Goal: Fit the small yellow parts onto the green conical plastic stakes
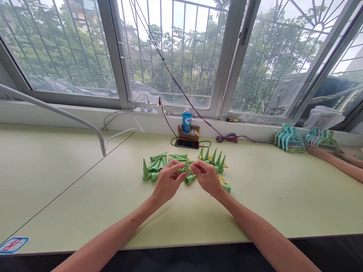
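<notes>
My left hand (169,178) pinches a green plastic watering spike (186,166) between thumb and fingers, its tip pointing up. Close against the spike's right side, my right hand (208,176) has its thumb and fingertips pressed together; whatever they grip is too small to make out. Around both hands lie several more green spikes (155,165), some on their sides. A row of upright spikes (218,158) stands to the right, with small yellow pieces (222,180) among and near them. Another spike (145,170) stands upright at the left end.
Behind the spikes lies a phone (186,144) on a cable, before a small cardboard box (193,136) and a blue bottle (186,120). Coiled wires (227,138) rest farther right. At the right edge another person's hand (320,152) touches bagged plastic hangers (326,140). A white cable (82,121) arches at left.
</notes>
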Demonstrator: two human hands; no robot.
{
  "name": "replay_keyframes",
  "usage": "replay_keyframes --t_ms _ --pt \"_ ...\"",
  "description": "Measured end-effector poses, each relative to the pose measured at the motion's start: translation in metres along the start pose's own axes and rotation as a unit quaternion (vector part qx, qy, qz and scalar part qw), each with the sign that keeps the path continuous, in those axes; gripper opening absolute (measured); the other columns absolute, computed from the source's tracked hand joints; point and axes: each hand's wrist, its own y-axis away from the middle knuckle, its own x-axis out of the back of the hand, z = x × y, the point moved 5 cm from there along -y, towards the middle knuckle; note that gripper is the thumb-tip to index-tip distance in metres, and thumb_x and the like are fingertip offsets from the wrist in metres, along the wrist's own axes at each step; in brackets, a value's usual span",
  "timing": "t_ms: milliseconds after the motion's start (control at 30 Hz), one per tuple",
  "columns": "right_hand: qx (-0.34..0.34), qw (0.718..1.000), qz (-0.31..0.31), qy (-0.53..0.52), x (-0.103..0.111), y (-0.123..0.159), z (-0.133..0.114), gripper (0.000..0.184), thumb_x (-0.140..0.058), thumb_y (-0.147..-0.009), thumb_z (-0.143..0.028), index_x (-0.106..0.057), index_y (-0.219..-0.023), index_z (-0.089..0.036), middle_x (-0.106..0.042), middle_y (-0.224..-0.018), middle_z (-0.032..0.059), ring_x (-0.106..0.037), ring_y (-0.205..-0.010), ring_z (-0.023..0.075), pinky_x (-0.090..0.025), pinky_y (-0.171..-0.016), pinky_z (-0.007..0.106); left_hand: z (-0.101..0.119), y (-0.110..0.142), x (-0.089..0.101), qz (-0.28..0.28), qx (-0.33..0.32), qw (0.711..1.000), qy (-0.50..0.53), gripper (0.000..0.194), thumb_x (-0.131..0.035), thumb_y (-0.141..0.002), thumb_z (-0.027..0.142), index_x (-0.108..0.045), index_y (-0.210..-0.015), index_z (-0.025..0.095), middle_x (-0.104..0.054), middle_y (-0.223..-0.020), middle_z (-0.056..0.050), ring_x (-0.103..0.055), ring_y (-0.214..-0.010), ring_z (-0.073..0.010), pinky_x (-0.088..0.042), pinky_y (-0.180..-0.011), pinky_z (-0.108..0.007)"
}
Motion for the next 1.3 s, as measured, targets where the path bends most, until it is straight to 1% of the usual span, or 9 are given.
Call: replay_keyframes --t_ms 133,267,367,433,567,700,833,967,1300 --pt "0.003 1.0 0.007 -0.005 0.0 0.0 0.0 0.024 -0.053 -0.094 -0.037 -0.063 -0.082 -0.019 -0.061 -0.068 0.001 -0.057 -0.06 0.0135 -0.049 -0.057 0.024 -0.001 0.0 0.0 0.004 0.009 1.0 -0.003 0.023 -0.069 -0.081 0.044 -0.073 -0.095 0.026 -0.056 -0.093 -0.005 -0.044 -0.056 -0.0105 -0.045 -0.046 -0.024" --pt "0.008 1.0 0.024 0.004 -0.001 0.001 0.001 0.025 -0.052 -0.094 -0.038 -0.062 -0.082 -0.019 -0.06 -0.069 0.0005 -0.054 -0.059 0.0128 -0.047 -0.055 0.023 -0.001 0.0 -0.001 -0.001 0.017 1.0 0.009 0.023 -0.066 -0.084 0.042 -0.066 -0.101 0.025 -0.055 -0.097 -0.003 -0.045 -0.053 -0.0072 -0.043 -0.044 -0.022" --pt "0.0 0.998 0.056 0.006 0.002 0.001 0.002 0.026 -0.051 -0.095 -0.04 -0.061 -0.083 -0.019 -0.06 -0.07 0.0008 -0.054 -0.059 0.0132 -0.046 -0.054 0.023 -0.003 0.0 0.0 0.007 0.056 0.997 0.047 0.028 -0.065 -0.085 0.042 -0.059 -0.106 0.025 -0.055 -0.095 -0.001 -0.045 -0.046 -0.0041 -0.039 -0.039 -0.019" --pt "-0.007 0.997 0.072 0.0 0.003 0.002 0.003 0.026 -0.05 -0.096 -0.04 -0.061 -0.085 -0.02 -0.06 -0.071 0.0012 -0.054 -0.059 0.0133 -0.046 -0.054 0.023 -0.005 -0.001 0.002 0.013 0.09 0.992 0.083 0.028 -0.062 -0.087 0.046 -0.056 -0.1 0.022 -0.055 -0.088 0.001 -0.046 -0.042 -0.0036 -0.036 -0.036 -0.019" --pt "-0.001 0.998 0.064 -0.003 0.003 0.002 0.002 0.026 -0.049 -0.097 -0.04 -0.061 -0.086 -0.02 -0.06 -0.073 0.0017 -0.052 -0.058 0.0126 -0.045 -0.053 0.023 -0.01 -0.002 -0.005 -0.043 0.166 0.972 0.163 0.036 -0.056 -0.088 0.056 -0.051 -0.094 0.02 -0.057 -0.068 0.003 -0.046 -0.038 -0.0069 -0.036 -0.033 -0.019" --pt "0.018 0.999 0.046 0.006 0.001 0.002 -0.002 0.024 -0.05 -0.096 -0.037 -0.061 -0.084 -0.02 -0.059 -0.075 0.0019 -0.051 -0.058 0.0121 -0.046 -0.055 0.023 -0.016 0.001 -0.014 -0.106 0.232 0.937 0.238 0.043 -0.058 -0.085 0.06 -0.05 -0.095 0.019 -0.062 -0.065 0.001 -0.048 -0.039 -0.0083 -0.036 -0.032 -0.018" --pt "0.03 0.998 0.043 0.02 0.001 0.002 -0.005 0.023 -0.051 -0.096 -0.034 -0.062 -0.083 -0.019 -0.059 -0.076 0.0021 -0.051 -0.059 0.0118 -0.047 -0.056 0.023 -0.016 0.002 -0.017 -0.127 0.247 0.918 0.283 0.041 -0.062 -0.085 0.056 -0.051 -0.092 0.018 -0.064 -0.071 -0.001 -0.051 -0.042 -0.0076 -0.038 -0.034 -0.018" --pt "0.044 0.998 0.04 0.034 0.001 0.001 -0.006 0.023 -0.051 -0.096 -0.033 -0.063 -0.081 -0.019 -0.061 -0.077 0.0027 -0.052 -0.061 0.012 -0.046 -0.056 0.022 -0.016 0.002 -0.015 -0.128 0.263 0.905 0.308 0.036 -0.066 -0.085 0.05 -0.051 -0.089 0.017 -0.062 -0.074 -0.001 -0.051 -0.043 -0.0062 -0.04 -0.035 -0.017" --pt "0.061 0.997 0.029 0.038 0.0 0.001 -0.01 0.018 -0.053 -0.096 -0.027 -0.066 -0.086 -0.019 -0.064 -0.084 0.0036 -0.056 -0.065 0.0119 -0.044 -0.054 0.022 -0.021 -0.001 -0.014 -0.104 0.277 0.888 0.353 0.032 -0.07 -0.084 0.041 -0.047 -0.08 0.018 -0.057 -0.063 0.003 -0.048 -0.043 -0.0059 -0.038 -0.035 -0.016"
